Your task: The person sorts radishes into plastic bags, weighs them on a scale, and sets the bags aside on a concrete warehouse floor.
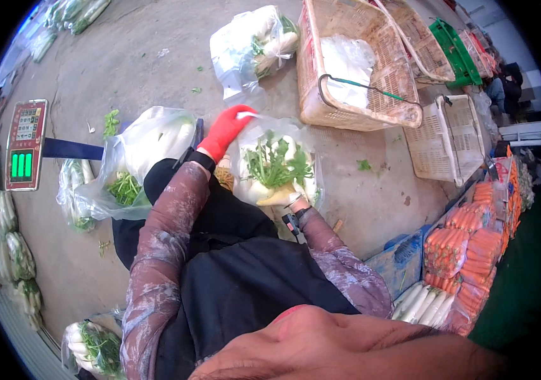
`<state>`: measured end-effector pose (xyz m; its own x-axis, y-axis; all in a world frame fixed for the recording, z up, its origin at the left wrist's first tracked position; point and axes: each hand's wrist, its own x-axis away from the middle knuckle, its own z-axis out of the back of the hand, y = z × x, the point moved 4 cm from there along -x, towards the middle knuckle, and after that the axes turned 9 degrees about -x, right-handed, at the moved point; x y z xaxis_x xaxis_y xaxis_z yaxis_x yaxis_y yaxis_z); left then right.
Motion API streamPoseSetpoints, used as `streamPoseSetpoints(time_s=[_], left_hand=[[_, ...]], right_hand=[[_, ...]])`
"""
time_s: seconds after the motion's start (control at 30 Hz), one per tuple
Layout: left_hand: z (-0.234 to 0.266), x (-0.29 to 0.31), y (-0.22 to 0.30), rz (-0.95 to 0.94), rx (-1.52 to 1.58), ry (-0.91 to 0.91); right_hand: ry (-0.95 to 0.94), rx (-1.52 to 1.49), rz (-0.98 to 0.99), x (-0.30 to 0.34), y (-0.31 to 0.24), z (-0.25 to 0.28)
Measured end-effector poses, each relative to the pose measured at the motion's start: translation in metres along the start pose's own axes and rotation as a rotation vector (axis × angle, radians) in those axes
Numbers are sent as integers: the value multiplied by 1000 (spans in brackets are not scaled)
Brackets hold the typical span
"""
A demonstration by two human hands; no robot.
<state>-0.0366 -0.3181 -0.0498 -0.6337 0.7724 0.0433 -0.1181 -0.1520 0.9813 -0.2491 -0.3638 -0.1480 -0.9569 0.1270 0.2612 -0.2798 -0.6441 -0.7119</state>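
A clear plastic bag of white radishes with green leafy tops stands in front of me. My left hand, in a red glove, is closed on the bag's upper left edge and pulls it upward. My right hand is at the bag's near side, low against the radishes; its fingers are blurred behind the plastic. Just left of my left arm, another bag of radishes lies by the blue arm of a scale with a lit green display.
Beyond stands a filled radish bag. Large worn plastic crates are at the far right, one holding white plastic bags. Bagged carrots are stacked at right. More bagged radishes line the left side.
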Motion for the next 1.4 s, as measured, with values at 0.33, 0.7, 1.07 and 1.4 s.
streamPoseSetpoints(time_s=[0.33, 0.7, 1.07, 1.4], left_hand=[[26, 4, -64, 566, -541, 582], [50, 102, 74, 145, -9, 190], [194, 344, 41, 439, -526, 1246], [242, 298, -2, -32, 334, 1029]], right_hand=[[29, -30, -20, 55, 1, 12], [462, -644, 161, 131, -66, 160], [540, -883, 689, 56, -218, 295], [-65, -1254, 864, -128, -372, 179]])
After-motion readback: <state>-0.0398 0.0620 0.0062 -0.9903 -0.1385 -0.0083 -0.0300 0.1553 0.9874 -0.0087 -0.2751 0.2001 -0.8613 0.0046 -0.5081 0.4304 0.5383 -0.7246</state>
